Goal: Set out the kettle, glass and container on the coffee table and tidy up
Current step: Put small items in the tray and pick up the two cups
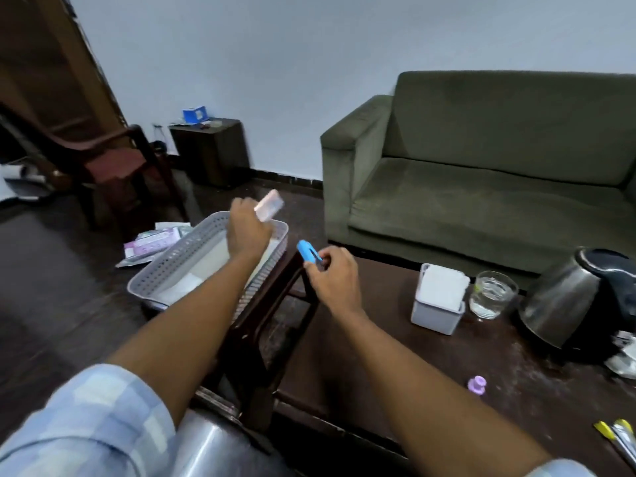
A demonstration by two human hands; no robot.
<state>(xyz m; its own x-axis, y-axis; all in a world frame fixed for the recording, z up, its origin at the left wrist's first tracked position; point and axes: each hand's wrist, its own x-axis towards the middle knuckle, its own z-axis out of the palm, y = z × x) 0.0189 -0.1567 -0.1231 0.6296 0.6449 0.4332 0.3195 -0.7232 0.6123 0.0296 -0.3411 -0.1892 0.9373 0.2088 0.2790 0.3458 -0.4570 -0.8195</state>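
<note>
Showing a dark wooden surface (395, 366) in front of a green sofa (481, 173), with both bare forearms reaching forward from checked sleeves. Left hand (246, 232) is closed around a pale pink, flat packet (270, 204), raised over a grey perforated basket (192, 251); the basket sits at the left end of the surface and holds flat white sheets lying on its bottom. Right hand (332, 273) pinches a small blue object (308, 251) between fingers and thumb, just right of the basket. Further right stands the container (438, 297), a small grey-white box packed with upright white sheets or sachets; what they are cannot be told. Just beside it, on its right, is the glass (492, 294), clear, faceted and partly filled with clear liquid. Right of the glass stands the kettle (578, 301), brushed steel with a black lid and handle, partly cut off by the frame edge. A small purple piece (477, 385) lies alone on the near part of the surface, and yellow-capped pens (616, 438) lie at the near right corner. On the floor left of the basket lie purple-and-white packets (151, 242); their print is too blurred to read. A blue box (194, 114) rests on a dark cabinet (210, 149) by the wall, its label unreadable
</note>
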